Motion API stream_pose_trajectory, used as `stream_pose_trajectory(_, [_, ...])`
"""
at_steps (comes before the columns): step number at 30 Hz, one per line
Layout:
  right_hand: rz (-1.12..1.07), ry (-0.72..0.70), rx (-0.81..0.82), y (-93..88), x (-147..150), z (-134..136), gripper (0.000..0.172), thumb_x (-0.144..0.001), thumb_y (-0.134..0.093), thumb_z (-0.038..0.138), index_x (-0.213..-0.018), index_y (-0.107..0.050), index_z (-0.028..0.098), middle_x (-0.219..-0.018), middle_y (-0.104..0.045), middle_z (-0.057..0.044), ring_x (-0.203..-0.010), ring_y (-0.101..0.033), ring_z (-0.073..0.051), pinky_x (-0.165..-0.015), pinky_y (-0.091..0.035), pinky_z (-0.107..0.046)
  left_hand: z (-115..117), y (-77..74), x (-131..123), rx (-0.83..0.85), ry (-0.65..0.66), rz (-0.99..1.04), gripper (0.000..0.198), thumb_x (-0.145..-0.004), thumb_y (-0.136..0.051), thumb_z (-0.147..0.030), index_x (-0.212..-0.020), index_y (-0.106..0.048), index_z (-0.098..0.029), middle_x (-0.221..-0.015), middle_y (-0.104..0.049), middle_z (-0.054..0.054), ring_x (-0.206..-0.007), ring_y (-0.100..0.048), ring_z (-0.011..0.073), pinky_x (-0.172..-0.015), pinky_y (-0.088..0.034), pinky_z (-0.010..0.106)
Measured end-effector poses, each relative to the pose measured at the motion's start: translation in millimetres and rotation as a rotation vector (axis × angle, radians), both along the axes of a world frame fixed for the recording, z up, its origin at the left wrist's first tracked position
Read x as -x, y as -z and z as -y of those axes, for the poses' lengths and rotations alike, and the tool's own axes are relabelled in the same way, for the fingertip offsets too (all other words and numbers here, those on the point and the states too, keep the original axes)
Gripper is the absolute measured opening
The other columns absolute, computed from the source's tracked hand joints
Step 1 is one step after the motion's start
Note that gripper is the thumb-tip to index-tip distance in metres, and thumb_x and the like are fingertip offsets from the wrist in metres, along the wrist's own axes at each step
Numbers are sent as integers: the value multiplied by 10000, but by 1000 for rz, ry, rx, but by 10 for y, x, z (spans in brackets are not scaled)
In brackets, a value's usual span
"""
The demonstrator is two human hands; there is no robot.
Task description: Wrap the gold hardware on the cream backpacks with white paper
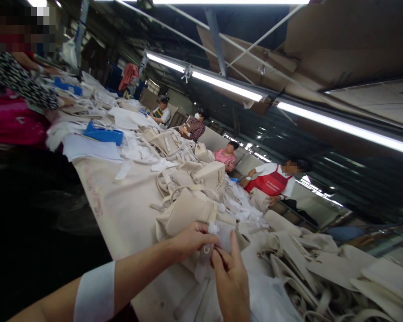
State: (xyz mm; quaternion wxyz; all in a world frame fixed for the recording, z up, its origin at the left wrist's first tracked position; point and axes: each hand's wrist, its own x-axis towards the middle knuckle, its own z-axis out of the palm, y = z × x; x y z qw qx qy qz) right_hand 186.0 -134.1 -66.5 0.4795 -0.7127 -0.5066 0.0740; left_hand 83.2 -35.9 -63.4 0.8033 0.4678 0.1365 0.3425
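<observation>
A cream handbag (pixel 184 212) lies on the long cloth-covered table (pixel 121 214) in front of me. My left hand (pixel 191 239) pinches a white strip of wrapping (pixel 206 250) at the bag's front corner. My right hand (pixel 230 279) is closed on the same white strip from below, with its forefinger pointing up. The strip hangs down between both hands. A white cuff covers my left forearm.
More cream bags (pixel 204 174) and white paper scraps are heaped along the table's middle. Flat cream pieces (pixel 339 268) pile at the right. Blue trays (pixel 102 133) sit farther up. Several people work on the far side and one at the left (pixel 13 89).
</observation>
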Motion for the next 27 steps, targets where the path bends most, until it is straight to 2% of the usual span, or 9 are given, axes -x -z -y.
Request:
stream_pose_trajectory(2, [-56, -5, -4, 134, -5, 43, 957, -807, -605, 574, -1553, -241, 98, -854, -776, -47, -810, -712, -244, -687, -511, -294, 20, -32, -55, 87, -55, 8, 360, -503, -840, -421, -632, -683, -124, -568, -590, -10, -501, -435, 74, -496, -271, 217])
stream_pose_trajectory(4, [-73, 84, -19, 291, -2, 101, 948, -799, -609, 602, -1543, -284, 113, -825, -777, -41, -795, -718, -254, -676, -510, -299, 38, -56, -103, 149, -71, 18, 390, -489, -860, -430, -645, -670, -127, -571, -583, -21, -486, -419, 64, -475, -257, 212])
stream_pose_trajectory(7, [-105, 219, -83, 519, -42, 204, 885, -844, -525, 647, -1515, -351, 97, -826, -778, -86, -802, -728, -281, -675, -523, -323, 49, -61, -160, 220, -49, 44, 445, -455, -891, -442, -649, -628, -140, -571, -558, -41, -476, -436, 65, -458, -280, 208])
stream_pose_trajectory(10, [-155, 299, -219, 696, -199, 282, 883, -845, -559, 641, -1508, -354, 95, -996, -755, -138, -888, -714, -269, -707, -539, -317, 36, -51, -192, 271, -45, 75, 461, -466, -900, -432, -681, -602, -155, -595, -553, -55, -483, -460, 64, -473, -337, 204])
stream_pose_trajectory(12, [-261, 300, -336, 766, -332, 283, 865, -821, -598, 639, -1484, -389, 124, -1096, -718, -145, -950, -695, -257, -720, -552, -310, 28, -54, -197, 292, -36, 96, 435, -499, -901, -398, -695, -601, -152, -622, -571, -44, -502, -485, 66, -496, -373, 205])
stream_pose_trajectory(15, [-576, 173, -365, 774, -416, 191, 747, -819, -562, 665, -1380, -504, 175, -983, -733, -106, -870, -715, -250, -641, -575, -324, 40, -70, -198, 308, -11, 114, 414, -520, -902, -368, -724, -626, -136, -686, -626, -6, -556, -549, 85, -537, -417, 208])
stream_pose_trajectory(18, [-744, 65, -303, 680, -266, 61, 620, -799, -611, 625, -1219, -619, 169, -875, -749, -98, -749, -730, -261, -558, -572, -342, 76, -61, -199, 291, -1, 108, 404, -537, -901, -381, -732, -642, -140, -695, -655, 3, -547, -549, 90, -528, -410, 208])
stream_pose_trajectory(23, [-930, 178, -369, 522, 109, -64, 524, -569, -861, 449, -962, -704, 139, -853, -766, -94, -635, -709, -235, -517, -570, -319, 113, -4, -202, 254, -28, 44, 415, -556, -879, -437, -722, -640, -142, -623, -638, -7, -458, -475, 79, -459, -341, 206])
stream_pose_trajectory(27, [-845, 220, -505, 510, 174, -72, 406, -585, -870, 413, -856, -708, 157, -701, -741, -38, -512, -645, -177, -460, -542, -284, 69, -76, -228, 334, -94, 107, 381, -543, -889, -308, -722, -590, -154, -669, -652, -5, -535, -563, 96, -533, -424, 204])
